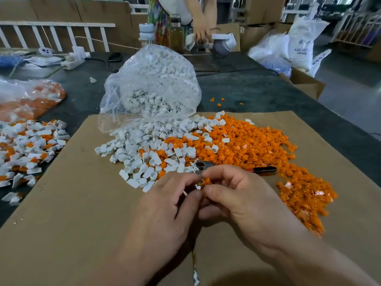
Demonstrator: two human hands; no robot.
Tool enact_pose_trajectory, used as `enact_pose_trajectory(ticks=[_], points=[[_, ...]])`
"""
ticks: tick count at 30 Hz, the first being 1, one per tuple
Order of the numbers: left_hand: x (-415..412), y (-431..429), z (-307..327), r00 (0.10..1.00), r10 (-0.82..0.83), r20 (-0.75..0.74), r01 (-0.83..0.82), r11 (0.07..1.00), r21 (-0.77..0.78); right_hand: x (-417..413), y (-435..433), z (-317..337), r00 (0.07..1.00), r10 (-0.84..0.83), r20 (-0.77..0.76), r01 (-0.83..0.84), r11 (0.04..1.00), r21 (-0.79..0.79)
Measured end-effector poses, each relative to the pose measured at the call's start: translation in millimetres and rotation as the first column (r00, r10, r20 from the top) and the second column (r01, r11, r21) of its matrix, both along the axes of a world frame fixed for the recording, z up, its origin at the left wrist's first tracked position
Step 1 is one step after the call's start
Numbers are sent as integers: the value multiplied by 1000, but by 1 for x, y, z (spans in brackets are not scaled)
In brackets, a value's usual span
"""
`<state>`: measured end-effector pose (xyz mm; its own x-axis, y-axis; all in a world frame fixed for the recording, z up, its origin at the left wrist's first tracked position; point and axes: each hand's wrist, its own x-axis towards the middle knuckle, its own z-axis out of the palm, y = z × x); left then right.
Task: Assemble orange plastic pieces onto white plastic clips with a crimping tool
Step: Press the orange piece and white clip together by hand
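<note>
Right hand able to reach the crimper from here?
Probably yes: the crimper lies on the pile just beyond the right hand, nothing on top of it. But that hand pinches an orange piece against the clip in the left hand, so it must let go first.

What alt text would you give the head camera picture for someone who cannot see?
A left hand and right hand pinch one orange piece between them above a cardboard sheet. Behind lie a crimping tool, heaps of white clips and orange pieces, and a clear bag.
</note>
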<state>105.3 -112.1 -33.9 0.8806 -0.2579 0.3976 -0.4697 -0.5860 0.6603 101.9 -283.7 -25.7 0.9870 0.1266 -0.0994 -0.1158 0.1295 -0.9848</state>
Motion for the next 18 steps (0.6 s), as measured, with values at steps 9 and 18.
enact_pose_trajectory(ticks=[9,18], points=[[1,-2,0,991,38,-132,-56,989,-139,-3,0,0,999,11,49,-5,994,-110],[-2,-4,8,960,-98,-263,-24,905,-425,-14,5,5,902,32,431,178,881,-439]])
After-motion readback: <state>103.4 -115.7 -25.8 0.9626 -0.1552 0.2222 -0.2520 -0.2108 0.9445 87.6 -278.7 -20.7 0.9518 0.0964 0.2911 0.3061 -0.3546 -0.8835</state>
